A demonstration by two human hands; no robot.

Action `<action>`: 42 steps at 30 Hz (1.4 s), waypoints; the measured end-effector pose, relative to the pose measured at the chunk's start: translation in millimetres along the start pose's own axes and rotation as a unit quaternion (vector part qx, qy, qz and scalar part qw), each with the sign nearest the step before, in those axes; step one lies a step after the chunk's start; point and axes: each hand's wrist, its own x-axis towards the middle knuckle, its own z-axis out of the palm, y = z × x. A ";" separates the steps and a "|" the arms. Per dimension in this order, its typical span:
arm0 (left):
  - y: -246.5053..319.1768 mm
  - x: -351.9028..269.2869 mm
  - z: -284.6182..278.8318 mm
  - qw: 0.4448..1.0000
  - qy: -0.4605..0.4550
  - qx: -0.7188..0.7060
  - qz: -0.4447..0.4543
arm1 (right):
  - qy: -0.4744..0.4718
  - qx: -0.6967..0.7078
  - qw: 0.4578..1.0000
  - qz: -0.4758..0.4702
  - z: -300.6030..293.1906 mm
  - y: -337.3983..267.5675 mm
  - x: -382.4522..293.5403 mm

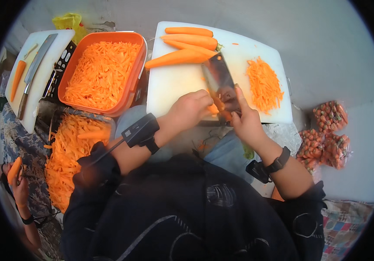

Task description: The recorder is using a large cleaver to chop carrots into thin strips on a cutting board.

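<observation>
My right hand (247,120) grips a broad cleaver (221,73) near the front edge of a white cutting board (174,81). Against the blade's left side, my left hand (193,106) holds a piece of carrot (213,109), mostly hidden by its fingers. The cleaver's handle is covered by my right hand. Several peeled whole carrots (180,57) lie at the back left of the board. A pile of carrot shreds (263,85) sits on its right part.
An orange tub (64,91) of shreds stands left, above carrot strips (63,160). Further left, another board (56,39) bears a long knife (40,58) and a carrot (18,76). A co-worker's hands (19,187) hold a carrot. Bagged carrots (330,115) lie right.
</observation>
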 end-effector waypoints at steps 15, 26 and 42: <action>0.0 0.4 0.8 1.000 0.018 0.010 -0.003 | -0.059 -0.065 0.995 -0.044 -37.9 -26.5 -9.3; 1.7 0.2 -0.3 1.000 0.012 0.001 -0.006 | -0.109 -0.092 0.989 -0.032 -41.5 -36.9 -0.6; 3.5 0.8 -2.3 1.000 -0.007 -0.002 -0.001 | -0.053 -0.053 0.996 -0.054 -2.8 -17.4 2.2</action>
